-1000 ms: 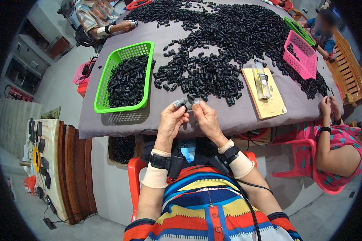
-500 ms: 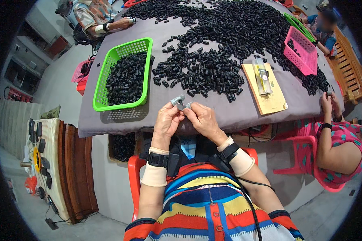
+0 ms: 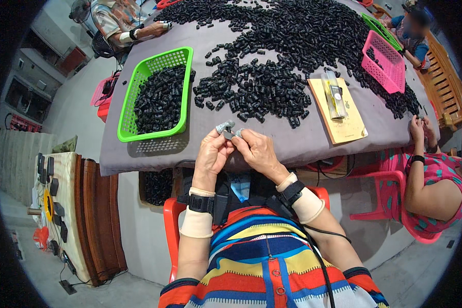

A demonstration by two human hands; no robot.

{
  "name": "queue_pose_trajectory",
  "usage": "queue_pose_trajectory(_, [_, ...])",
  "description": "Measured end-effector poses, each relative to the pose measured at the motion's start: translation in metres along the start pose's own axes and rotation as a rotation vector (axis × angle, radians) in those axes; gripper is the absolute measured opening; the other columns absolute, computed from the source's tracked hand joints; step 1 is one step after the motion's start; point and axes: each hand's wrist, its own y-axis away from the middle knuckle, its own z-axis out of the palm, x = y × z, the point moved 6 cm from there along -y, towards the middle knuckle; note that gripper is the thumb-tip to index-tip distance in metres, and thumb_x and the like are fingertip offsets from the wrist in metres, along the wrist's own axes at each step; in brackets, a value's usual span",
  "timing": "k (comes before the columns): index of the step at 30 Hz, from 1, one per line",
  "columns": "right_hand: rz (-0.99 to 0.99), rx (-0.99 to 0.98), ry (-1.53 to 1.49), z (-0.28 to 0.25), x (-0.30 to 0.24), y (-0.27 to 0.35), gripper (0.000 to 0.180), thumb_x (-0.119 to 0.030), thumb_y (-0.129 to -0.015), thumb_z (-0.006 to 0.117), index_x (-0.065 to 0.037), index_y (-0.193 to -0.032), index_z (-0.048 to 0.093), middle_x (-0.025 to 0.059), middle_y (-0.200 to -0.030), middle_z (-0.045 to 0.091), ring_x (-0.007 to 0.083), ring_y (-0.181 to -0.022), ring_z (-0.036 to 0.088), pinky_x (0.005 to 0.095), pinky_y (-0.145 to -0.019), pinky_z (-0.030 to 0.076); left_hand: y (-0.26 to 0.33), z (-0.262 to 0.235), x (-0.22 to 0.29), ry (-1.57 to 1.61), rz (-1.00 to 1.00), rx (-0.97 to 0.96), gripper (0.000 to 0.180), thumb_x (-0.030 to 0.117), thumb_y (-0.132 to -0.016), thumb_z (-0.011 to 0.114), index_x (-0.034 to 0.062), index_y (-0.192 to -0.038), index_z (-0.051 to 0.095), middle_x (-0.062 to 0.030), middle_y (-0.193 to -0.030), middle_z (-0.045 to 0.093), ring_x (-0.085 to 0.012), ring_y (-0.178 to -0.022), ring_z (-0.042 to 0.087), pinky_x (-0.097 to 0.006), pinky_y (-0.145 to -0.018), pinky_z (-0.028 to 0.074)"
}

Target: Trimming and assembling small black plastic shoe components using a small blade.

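Close together at the table's front edge, both my hands work on one small spot. Between the thumb and wrapped forefinger of my left hand (image 3: 213, 154) is a small black plastic part (image 3: 229, 129), mostly covered by the fingers. My right hand (image 3: 260, 152) is closed in a pinch against it, with a small flat grey piece (image 3: 228, 135) between the two hands. Which hand grips the grey piece I cannot tell. Grey wrappings cover some fingertips. Just beyond lies a heap of small black cylindrical parts (image 3: 272, 92).
A green basket (image 3: 181, 131) of black parts stands at left. To the right, a clear plastic case (image 3: 335, 97) lies on a yellowish pad (image 3: 351, 132). Farther right is a pink basket (image 3: 381, 74). Other people sit around the cloth-covered table (image 3: 159, 160); one person's hands (image 3: 423, 128) work at right.
My hands stay in nearly the same place, with a slight shift of the fingers and the grey piece. The whole view has tilted a little.
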Motion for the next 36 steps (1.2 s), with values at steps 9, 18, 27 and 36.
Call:
queue_pose_trajectory(9, [-0.012, 0.003, 0.007, 0.0015, 0.0001, -0.0009, 0.021, -0.021, -0.084, 0.057, -0.004, -0.072, 0.052, 0.0134, -0.067, 0.055, 0.034, -0.061, 0.055, 0.0411, -0.05, 0.041, 0.003, 0.0056, 0.003, 0.014, -0.005, -0.013, 0.023, 0.005, -0.089, 0.049, 0.0003, -0.111, 0.056, -0.0042, -0.081, 0.058, -0.0093, -0.063, 0.051, -0.022, -0.053, 0.041])
queue_pose_trajectory(18, [0.001, -0.006, 0.058, 0.0055, 0.0006, -0.001, 0.021, -0.022, -0.084, 0.057, -0.005, -0.072, 0.053, 0.0124, -0.068, 0.055, 0.0331, -0.062, 0.056, 0.041, -0.051, 0.043, 0.0005, 0.0023, 0.0004, 0.011, -0.01, 0.008, 0.023, 0.004, -0.087, 0.052, 0.0004, -0.109, 0.057, -0.003, -0.08, 0.059, -0.008, -0.062, 0.051, -0.021, -0.053, 0.041])
queue_pose_trajectory(27, [-0.026, 0.039, 0.091, 0.0064, 0.0, -0.0005, 0.023, -0.025, -0.084, 0.057, -0.007, -0.071, 0.052, 0.0106, -0.066, 0.056, 0.0322, -0.06, 0.056, 0.0406, -0.049, 0.042, 0.0015, 0.006, 0.0032, -0.023, -0.023, -0.011, 0.023, 0.004, -0.087, 0.053, 0.0011, -0.109, 0.057, -0.0029, -0.084, 0.06, -0.0072, -0.064, 0.051, -0.02, -0.055, 0.041])
queue_pose_trajectory(36, [-0.049, 0.048, 0.112, 0.0063, -0.0021, -0.0011, 0.023, -0.026, -0.084, 0.057, -0.007, -0.071, 0.052, 0.0103, -0.066, 0.056, 0.0317, -0.06, 0.057, 0.0409, -0.049, 0.042, 0.0024, 0.009, 0.0059, -0.031, -0.02, -0.022, 0.021, 0.004, -0.086, 0.052, -0.0001, -0.106, 0.057, -0.0042, -0.085, 0.06, -0.008, -0.064, 0.051, -0.02, -0.055, 0.042])
